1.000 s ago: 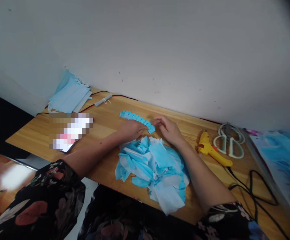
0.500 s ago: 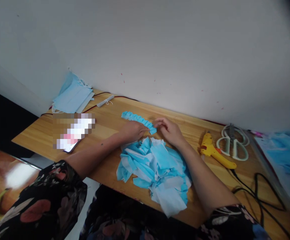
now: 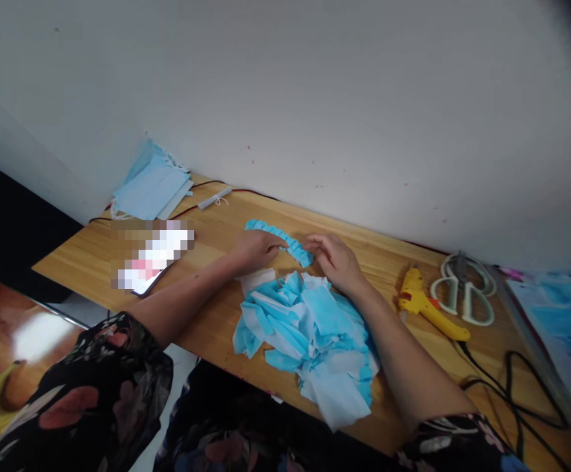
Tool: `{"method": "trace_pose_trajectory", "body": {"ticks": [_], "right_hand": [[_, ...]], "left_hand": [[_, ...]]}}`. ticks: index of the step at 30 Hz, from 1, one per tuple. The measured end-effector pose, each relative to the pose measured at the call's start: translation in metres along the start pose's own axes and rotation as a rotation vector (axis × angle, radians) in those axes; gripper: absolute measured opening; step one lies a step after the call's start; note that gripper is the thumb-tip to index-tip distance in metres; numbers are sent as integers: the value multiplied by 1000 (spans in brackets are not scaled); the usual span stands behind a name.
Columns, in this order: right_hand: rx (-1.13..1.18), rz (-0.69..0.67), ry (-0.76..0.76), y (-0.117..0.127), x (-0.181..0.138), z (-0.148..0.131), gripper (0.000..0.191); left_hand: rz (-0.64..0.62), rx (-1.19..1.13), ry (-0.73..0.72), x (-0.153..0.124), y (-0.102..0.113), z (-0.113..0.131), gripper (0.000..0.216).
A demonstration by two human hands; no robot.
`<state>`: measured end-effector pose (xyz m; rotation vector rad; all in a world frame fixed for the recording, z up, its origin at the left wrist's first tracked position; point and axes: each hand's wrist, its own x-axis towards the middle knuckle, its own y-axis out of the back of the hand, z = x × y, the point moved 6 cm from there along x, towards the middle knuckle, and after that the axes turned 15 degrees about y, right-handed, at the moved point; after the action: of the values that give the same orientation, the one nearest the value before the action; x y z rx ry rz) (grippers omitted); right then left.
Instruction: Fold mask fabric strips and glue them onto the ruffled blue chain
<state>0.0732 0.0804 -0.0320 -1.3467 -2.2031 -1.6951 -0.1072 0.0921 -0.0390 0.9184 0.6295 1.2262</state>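
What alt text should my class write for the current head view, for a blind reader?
Left hand and right hand at a pleated blue strip on a wooden table, beyond a heap of blue and white scraps. Yellow glue gun and scissors lie to the right; phone and face masks left.

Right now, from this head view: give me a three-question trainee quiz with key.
1. True or false: the scissors lie left of the yellow glue gun.
2. Which is nearest to both the left hand and the right hand? (a) banana (b) pleated blue strip (c) black cord
3. Fill in: the blue and white pile lies ___ to the wearer than the strip.

Key: 1. False; scissors right of glue gun. 2. b. 3. Nearer.
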Motion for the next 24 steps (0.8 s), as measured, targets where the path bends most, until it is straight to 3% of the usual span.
{"method": "trace_pose_trajectory", "body": {"ticks": [12, 15, 19, 21, 24], "right_hand": [[-32, -122, 27, -13, 2, 3, 45], [92, -52, -56, -10, 1, 8, 42], [260, 169, -192, 2, -3, 18, 41], [240, 169, -175, 4, -2, 16, 43], [164, 62, -115, 0, 3, 11, 50]], "left_hand": [[-69, 159, -64, -3, -10, 11, 37], [-81, 173, -61, -2, -11, 11, 38], [-103, 144, -65, -2, -10, 11, 38], [-80, 89, -51, -1, -6, 9, 38], [-19, -10, -8, 0, 1, 2, 38]]}}
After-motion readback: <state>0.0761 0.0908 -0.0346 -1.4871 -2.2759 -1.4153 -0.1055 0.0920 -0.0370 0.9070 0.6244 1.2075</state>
